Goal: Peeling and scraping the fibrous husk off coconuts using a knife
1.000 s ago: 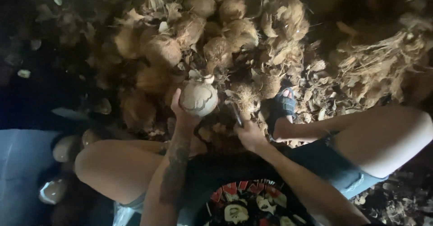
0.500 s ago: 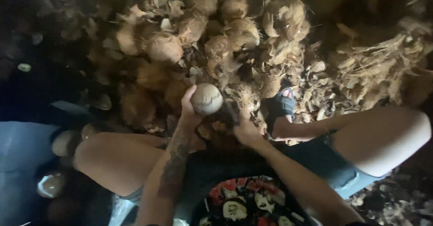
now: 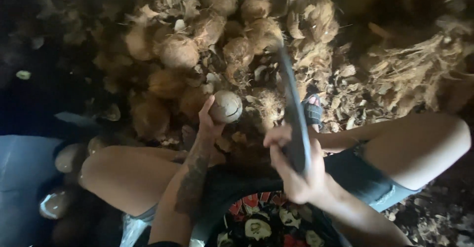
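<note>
We are sitting low with our knees spread, a printed dark shirt closest to the camera and denim shorts on our legs. Our right hand (image 3: 296, 175) is clenched around the handle of a long dark blade (image 3: 292, 106), which rises upright and slightly blurred from the fist, well above the knuckles. To the left of that hand, and a little farther out, our left hand (image 3: 207, 123) grasps a round, pale husked coconut (image 3: 226, 106) from below and behind, fingers curled about its left side; the blade stands just to the coconut's right, apart from it. Beyond the right hand a sandalled foot (image 3: 312, 110) rests on the floor among scraps. Left of the left hand, beside our thigh, a few smooth peeled coconuts (image 3: 66, 158) lie next to a blue container (image 3: 22, 178). Farther out, past both hands, the ground is covered by a heap of brown fibrous coconuts (image 3: 207, 35), with loose husk fibre (image 3: 414, 64) piled to the far right. The place is dim, its edges falling into darkness.
</note>
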